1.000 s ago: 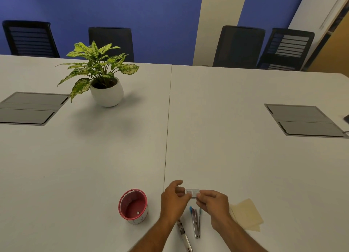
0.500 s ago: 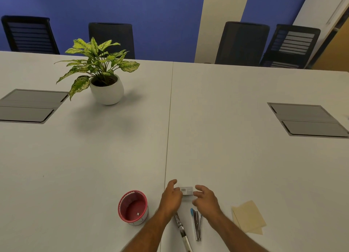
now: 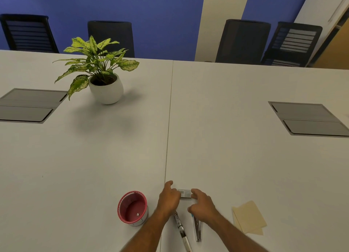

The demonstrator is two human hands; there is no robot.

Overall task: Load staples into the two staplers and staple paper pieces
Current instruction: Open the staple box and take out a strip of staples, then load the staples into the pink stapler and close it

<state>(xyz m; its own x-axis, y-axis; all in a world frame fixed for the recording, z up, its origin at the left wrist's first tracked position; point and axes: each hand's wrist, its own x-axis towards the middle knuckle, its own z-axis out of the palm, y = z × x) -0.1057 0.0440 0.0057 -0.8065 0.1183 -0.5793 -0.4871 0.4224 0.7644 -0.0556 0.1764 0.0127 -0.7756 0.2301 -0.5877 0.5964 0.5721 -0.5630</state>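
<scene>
Small staple box is pinched at both ends between left hand and right hand, fingers curled, probably to open it. 2 staplers lie opened at 6 o'clock, ready for loading; paper pieces wait at 4 o'clock.

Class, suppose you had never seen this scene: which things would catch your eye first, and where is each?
The leafy potted plant stands out at the far left of the white table. At the near edge, the left hand and right hand meet at a small staple box, with a red cup left of them and cream paper pieces right.
</scene>
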